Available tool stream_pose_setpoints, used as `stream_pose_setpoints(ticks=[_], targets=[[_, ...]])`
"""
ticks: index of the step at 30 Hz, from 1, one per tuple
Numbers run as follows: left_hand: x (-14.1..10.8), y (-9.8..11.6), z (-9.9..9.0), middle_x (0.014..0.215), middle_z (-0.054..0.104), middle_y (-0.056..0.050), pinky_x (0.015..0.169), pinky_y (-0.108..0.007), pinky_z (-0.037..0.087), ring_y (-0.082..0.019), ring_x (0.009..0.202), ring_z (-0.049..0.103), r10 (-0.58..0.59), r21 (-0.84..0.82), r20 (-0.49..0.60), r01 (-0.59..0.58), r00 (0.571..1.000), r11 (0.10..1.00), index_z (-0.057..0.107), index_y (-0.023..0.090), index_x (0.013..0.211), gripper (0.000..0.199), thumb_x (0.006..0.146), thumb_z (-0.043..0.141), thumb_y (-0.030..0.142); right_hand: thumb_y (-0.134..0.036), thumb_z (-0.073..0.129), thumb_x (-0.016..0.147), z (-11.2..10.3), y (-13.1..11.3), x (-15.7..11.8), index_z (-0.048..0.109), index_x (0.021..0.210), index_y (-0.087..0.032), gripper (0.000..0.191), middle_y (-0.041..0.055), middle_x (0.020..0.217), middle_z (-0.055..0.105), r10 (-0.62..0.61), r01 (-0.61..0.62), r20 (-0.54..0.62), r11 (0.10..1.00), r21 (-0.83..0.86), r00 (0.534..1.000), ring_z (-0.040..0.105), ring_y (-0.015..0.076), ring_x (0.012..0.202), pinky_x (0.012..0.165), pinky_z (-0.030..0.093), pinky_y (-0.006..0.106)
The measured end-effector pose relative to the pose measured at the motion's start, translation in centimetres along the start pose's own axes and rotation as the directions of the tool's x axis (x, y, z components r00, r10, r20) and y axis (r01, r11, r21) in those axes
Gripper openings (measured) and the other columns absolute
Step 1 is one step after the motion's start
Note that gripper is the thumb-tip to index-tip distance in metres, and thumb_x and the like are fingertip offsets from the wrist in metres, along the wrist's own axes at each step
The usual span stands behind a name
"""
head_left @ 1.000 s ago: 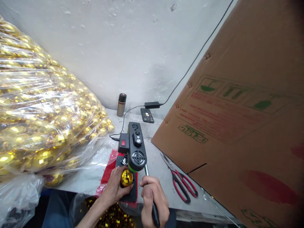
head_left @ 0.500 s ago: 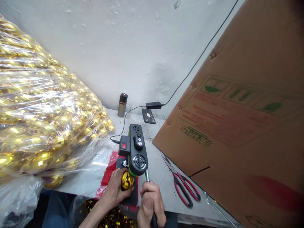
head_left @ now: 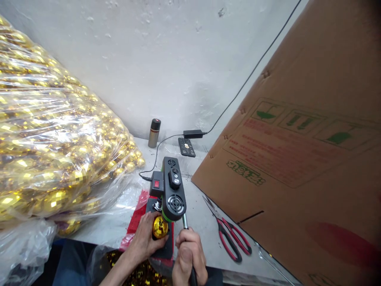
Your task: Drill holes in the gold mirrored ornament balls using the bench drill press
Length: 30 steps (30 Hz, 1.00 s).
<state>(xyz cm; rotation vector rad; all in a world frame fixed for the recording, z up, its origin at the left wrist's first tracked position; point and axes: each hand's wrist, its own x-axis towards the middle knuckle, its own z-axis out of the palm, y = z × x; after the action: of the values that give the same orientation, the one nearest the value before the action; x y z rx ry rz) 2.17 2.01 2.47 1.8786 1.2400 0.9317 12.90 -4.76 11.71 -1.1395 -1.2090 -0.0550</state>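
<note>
My left hand (head_left: 146, 237) grips a small gold mirror-faceted ball (head_left: 160, 227) between thumb and fingers, low at the front of a small black bench machine (head_left: 174, 188). The ball sits just under the machine's head, over its black base plate (head_left: 164, 252). Wrapped around the machine's lever handle (head_left: 193, 274) is my right hand (head_left: 190, 254), closed in a fist. The machine has round vents on top and a red switch (head_left: 156, 184) on its left side. A red sheet (head_left: 135, 218) lies beneath the base.
A large clear bag of gold balls (head_left: 59, 151) fills the left side. Red-handled scissors (head_left: 233, 238) lie to the right, beside a big cardboard box (head_left: 285, 143). Behind stand a bottle (head_left: 154, 133), a phone (head_left: 187, 147) and a power adapter (head_left: 193, 134). More gold balls (head_left: 143, 274) show below the table edge.
Both hands keep their places on the ball and the lever. The whole view has shifted very slightly.
</note>
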Motion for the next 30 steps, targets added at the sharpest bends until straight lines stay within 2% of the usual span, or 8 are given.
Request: stream_pose_setpoints(ticks=[4,9,13,17,21,23,27,30], targets=[[0.1,-0.1,0.2,0.108,0.076,-0.011,0.091,-0.049,0.060,-0.035,0.103,0.071,0.013,0.010,-0.002,-0.013,1.000,1.000,0.069,0.022,0.115,0.043,0.075,0.082,0.032,-0.026,0.039,0.112,0.1,0.4,-0.1,0.052,0.079,-0.024,0.036,-0.0054,0.077,0.060,-0.001,0.001,-0.011,1.000,0.009,1.000,0.057,0.0100,0.069,0.096,0.048,0.031],[0.1,-0.2,0.3,0.107,0.076,-0.010,0.090,-0.048,0.060,-0.035,0.102,0.071,0.020,0.024,-0.015,-0.019,1.000,1.000,0.069,0.022,0.116,0.045,0.074,0.082,0.031,-0.025,0.040,0.112,0.3,1.3,0.4,0.051,0.076,-0.023,0.038,-0.0061,0.073,0.057,-0.148,0.148,-0.041,0.989,-0.007,0.988,0.054,0.0093,0.062,0.092,0.050,0.028],[0.1,-0.2,0.3,0.108,0.076,-0.010,0.091,-0.048,0.060,-0.034,0.102,0.071,0.022,0.031,-0.008,-0.022,1.000,0.999,0.069,0.021,0.118,0.046,0.074,0.082,0.029,-0.024,0.040,0.111,0.4,1.9,0.7,0.050,0.073,-0.023,0.040,-0.0062,0.069,0.056,-0.200,0.198,-0.069,0.980,-0.032,0.977,0.052,0.0092,0.059,0.089,0.052,0.027],[0.1,-0.1,0.4,0.107,0.076,-0.011,0.091,-0.048,0.060,-0.034,0.101,0.071,0.014,0.026,-0.014,-0.013,1.000,1.000,0.069,0.021,0.116,0.047,0.073,0.083,0.028,-0.024,0.039,0.111,0.4,2.5,-0.3,0.049,0.072,-0.024,0.040,-0.0055,0.068,0.056,-0.212,0.210,-0.039,0.976,-0.055,0.976,0.053,0.0106,0.059,0.087,0.055,0.030],[0.1,-0.2,0.5,0.107,0.076,-0.012,0.090,-0.048,0.060,-0.034,0.100,0.071,-0.006,0.015,-0.013,0.006,1.000,1.000,0.069,0.020,0.113,0.045,0.071,0.083,0.028,-0.024,0.038,0.111,0.7,3.6,-2.1,0.049,0.074,-0.025,0.038,-0.0041,0.071,0.058,-0.166,0.158,-0.074,0.982,-0.100,0.983,0.056,0.0128,0.063,0.095,0.054,0.035],[0.1,-0.3,0.5,0.108,0.076,-0.012,0.091,-0.048,0.060,-0.034,0.101,0.071,-0.013,0.014,-0.003,0.013,1.000,1.000,0.069,0.020,0.112,0.044,0.071,0.083,0.029,-0.022,0.036,0.111,0.8,4.4,-2.6,0.049,0.076,-0.025,0.037,-0.0039,0.073,0.060,-0.181,0.174,-0.059,0.980,-0.096,0.982,0.058,0.0128,0.065,0.097,0.053,0.036],[0.2,-0.3,0.5,0.109,0.075,-0.012,0.093,-0.048,0.059,-0.035,0.103,0.071,-0.037,0.008,0.018,0.037,0.999,0.999,0.069,0.020,0.112,0.046,0.068,0.081,0.025,-0.026,0.041,0.111,0.5,5.1,-2.1,0.055,0.078,-0.024,0.036,-0.0043,0.077,0.063,-0.311,0.312,0.030,0.946,-0.084,0.950,0.063,0.0109,0.067,0.086,0.054,0.030],[0.3,0.0,0.5,0.112,0.075,-0.013,0.096,-0.051,0.058,-0.036,0.107,0.070,-0.046,-0.012,0.026,0.046,0.999,0.999,0.069,0.020,0.116,0.048,0.070,0.081,0.028,-0.024,0.042,0.109,0.0,3.1,-0.6,0.053,0.075,-0.023,0.036,-0.0039,0.074,0.061,-0.246,0.248,0.033,0.967,-0.057,0.969,0.059,0.0103,0.062,0.066,0.049,0.026]])
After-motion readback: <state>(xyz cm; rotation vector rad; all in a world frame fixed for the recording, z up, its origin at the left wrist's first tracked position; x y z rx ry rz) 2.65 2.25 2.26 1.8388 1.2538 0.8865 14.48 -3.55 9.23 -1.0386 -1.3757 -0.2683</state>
